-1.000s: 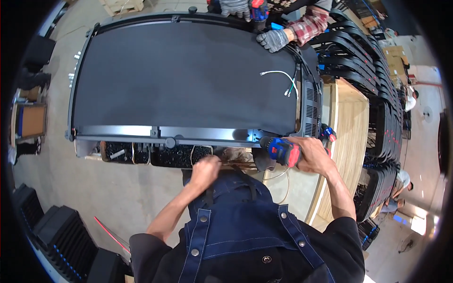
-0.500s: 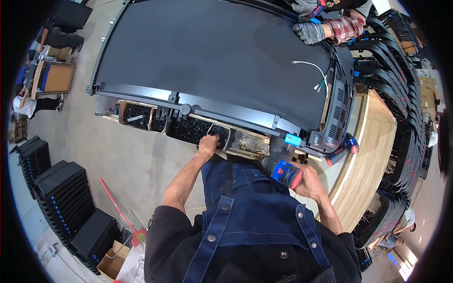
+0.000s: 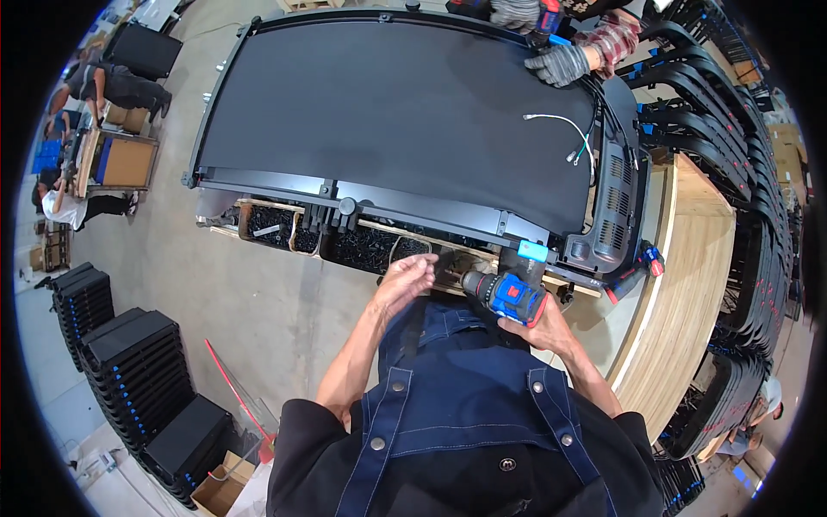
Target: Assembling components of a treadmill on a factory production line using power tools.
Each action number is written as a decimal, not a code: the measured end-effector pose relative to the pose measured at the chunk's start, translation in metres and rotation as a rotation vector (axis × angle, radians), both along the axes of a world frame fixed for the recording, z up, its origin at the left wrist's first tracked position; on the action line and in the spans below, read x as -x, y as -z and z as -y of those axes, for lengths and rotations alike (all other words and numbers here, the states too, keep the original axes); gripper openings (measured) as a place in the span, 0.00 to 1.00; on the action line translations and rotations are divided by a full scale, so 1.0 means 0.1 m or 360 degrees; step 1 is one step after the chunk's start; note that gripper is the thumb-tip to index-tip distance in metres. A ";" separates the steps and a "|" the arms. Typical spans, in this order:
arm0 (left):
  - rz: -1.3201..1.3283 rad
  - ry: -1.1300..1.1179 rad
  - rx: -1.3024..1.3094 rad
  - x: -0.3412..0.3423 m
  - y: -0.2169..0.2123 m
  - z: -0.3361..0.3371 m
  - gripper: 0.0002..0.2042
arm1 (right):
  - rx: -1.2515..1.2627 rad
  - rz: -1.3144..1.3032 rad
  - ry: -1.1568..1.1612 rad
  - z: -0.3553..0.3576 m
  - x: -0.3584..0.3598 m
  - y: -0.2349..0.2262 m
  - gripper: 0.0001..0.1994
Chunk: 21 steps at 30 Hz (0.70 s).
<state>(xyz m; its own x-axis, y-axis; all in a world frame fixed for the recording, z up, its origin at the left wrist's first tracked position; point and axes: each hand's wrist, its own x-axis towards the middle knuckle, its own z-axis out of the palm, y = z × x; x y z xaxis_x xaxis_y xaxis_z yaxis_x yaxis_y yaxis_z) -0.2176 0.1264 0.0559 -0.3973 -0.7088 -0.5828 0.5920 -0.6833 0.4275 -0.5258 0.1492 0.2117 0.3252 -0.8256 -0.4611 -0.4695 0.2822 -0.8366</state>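
Clamped on drill (image 3: 515,297), our right hand (image 3: 548,329) sits off near edge of frame (image 3: 431,208); left hand (image 3: 405,283) grip: cannot tell. Likely fastening step; next move needs drill aligned.

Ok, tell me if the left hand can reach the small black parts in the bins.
Probably yes: the left hand sits close to the small black parts, and their near side looks uncovered, though the frame seems to overhang the far side.

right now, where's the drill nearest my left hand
In the head view, the drill sits right of centre in your right hand, just below the light-blue piece.
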 end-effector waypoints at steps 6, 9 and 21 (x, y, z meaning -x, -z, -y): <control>-0.0288 0.0008 0.0131 0.13 -0.55 0.02 0.17 | -0.0172 0.0387 0.0136 0.04 -0.03 0.03 0.24; -0.0249 0.0027 0.0168 0.15 -0.63 0.04 0.16 | -0.0195 0.0420 0.0166 0.01 -0.01 -0.03 0.24; 0.0207 0.0024 0.0467 0.62 -0.83 0.06 0.16 | -0.0247 0.0460 0.0436 -0.12 0.00 -0.33 0.21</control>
<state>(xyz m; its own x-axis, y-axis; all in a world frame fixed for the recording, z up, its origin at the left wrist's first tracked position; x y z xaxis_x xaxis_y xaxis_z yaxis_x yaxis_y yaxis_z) -0.2794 0.1206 0.1388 -0.3445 -0.8488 -0.4011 0.5103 -0.5279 0.6788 -0.5254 0.1614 0.2446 0.2376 -0.8276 -0.5086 -0.1119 0.4968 -0.8606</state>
